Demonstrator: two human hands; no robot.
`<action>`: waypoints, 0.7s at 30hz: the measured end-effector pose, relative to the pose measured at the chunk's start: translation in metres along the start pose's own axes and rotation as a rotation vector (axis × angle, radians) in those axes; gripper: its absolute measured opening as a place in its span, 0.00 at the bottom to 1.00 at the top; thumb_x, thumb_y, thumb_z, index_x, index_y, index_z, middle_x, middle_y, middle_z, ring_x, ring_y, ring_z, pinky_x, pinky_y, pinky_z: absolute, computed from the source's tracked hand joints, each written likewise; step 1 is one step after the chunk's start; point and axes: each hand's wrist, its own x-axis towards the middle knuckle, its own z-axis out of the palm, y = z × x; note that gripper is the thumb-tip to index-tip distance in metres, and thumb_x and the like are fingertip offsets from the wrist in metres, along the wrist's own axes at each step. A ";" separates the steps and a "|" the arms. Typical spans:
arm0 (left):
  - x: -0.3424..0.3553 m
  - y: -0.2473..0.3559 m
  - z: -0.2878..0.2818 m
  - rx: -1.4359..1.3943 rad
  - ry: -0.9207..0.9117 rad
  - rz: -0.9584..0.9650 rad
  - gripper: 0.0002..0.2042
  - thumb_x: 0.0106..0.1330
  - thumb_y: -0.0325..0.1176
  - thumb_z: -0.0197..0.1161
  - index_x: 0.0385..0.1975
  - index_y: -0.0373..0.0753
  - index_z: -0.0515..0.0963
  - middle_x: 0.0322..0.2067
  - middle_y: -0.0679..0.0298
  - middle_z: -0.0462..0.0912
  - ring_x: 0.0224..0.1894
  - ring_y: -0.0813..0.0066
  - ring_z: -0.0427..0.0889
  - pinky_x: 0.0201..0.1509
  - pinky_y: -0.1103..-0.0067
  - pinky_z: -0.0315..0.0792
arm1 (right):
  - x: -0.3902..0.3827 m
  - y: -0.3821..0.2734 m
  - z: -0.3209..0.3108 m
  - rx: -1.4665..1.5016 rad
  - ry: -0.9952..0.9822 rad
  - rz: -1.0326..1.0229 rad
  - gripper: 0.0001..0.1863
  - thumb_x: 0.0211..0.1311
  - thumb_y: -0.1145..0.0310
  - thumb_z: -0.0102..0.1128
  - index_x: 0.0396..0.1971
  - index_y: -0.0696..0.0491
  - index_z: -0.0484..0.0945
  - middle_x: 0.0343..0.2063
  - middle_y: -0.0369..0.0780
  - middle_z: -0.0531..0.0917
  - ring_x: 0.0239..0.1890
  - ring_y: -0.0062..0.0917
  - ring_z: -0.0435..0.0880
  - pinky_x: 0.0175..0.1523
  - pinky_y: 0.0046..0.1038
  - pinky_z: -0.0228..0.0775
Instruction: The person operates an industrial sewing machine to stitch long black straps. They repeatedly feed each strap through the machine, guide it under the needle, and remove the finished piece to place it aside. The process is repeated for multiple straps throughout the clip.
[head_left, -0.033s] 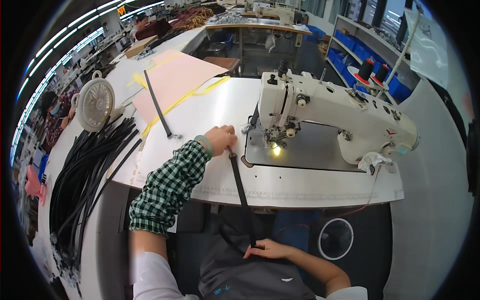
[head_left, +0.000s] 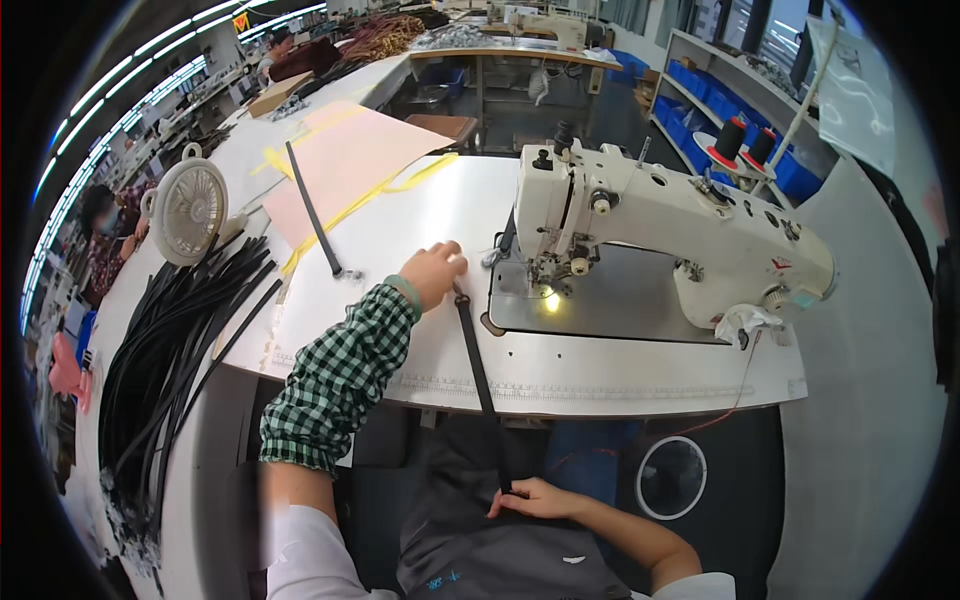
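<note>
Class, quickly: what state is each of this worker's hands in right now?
Left hand: fingers curled near the upper end of the black strap; grip cannot be told.
Right hand: closed, holding the black strap lower down.

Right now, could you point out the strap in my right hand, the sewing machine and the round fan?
Black strap (head_left: 481, 380): head view, about midway along its visible length.
Sewing machine (head_left: 665, 212): head view, on its white arm.
Round fan (head_left: 191, 211): head view, on its grille.
</note>
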 end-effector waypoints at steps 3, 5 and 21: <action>-0.010 0.025 0.000 -0.144 0.074 -0.185 0.24 0.45 0.28 0.59 0.46 0.37 0.64 0.48 0.49 0.63 0.47 0.53 0.68 0.48 0.69 0.67 | -0.003 -0.007 -0.001 0.059 0.102 -0.058 0.13 0.64 0.65 0.41 0.32 0.56 0.74 0.31 0.35 0.80 0.22 0.10 0.68 0.32 0.14 0.61; -0.026 0.051 -0.006 -0.254 -0.039 -0.123 0.28 0.49 0.34 0.58 0.52 0.35 0.60 0.52 0.43 0.58 0.52 0.50 0.64 0.52 0.68 0.64 | -0.004 -0.012 -0.005 0.033 0.097 -0.112 0.13 0.64 0.65 0.40 0.32 0.57 0.73 0.31 0.35 0.80 0.23 0.11 0.69 0.32 0.14 0.61; 0.020 0.085 0.035 -0.312 0.208 -0.148 0.16 0.50 0.26 0.57 0.42 0.37 0.72 0.50 0.53 0.64 0.50 0.59 0.66 0.53 0.70 0.60 | -0.105 -0.108 -0.148 -1.586 1.367 -0.591 0.10 0.52 0.76 0.50 0.34 0.61 0.74 0.38 0.47 0.75 0.38 0.32 0.75 0.41 0.26 0.66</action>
